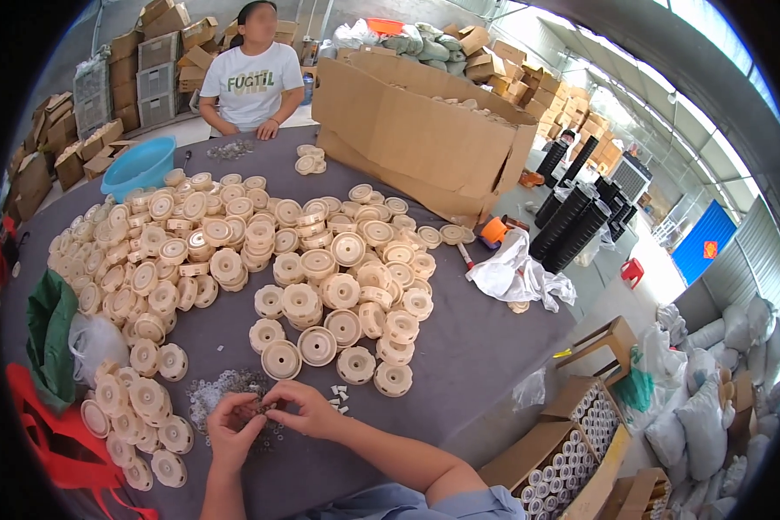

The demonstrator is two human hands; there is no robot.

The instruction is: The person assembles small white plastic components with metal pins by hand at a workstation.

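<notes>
My left hand [232, 426] and my right hand [302, 409] meet near the table's front edge, thumbs and fingertips pinched together. Whatever sits between them is too small to make out. Just behind and partly under them lies a heap of small translucent rings [225, 386], with some darker small pieces mixed in that my hands partly cover. Right of my right hand are several small white pieces [339, 397]. Beyond my hands, cream-coloured round plastic parts [317, 345] with notched rims are spread and stacked. Another group of these round parts [150, 399] lies left of my left hand.
The table has a dark grey cloth [485, 347]. A large cardboard box [416, 121] and a blue basin [139, 165] stand at its far side, near another person [253, 78]. White plastic bags [524, 270] lie right. Boxes of white cylinders [555, 468] stand on the floor.
</notes>
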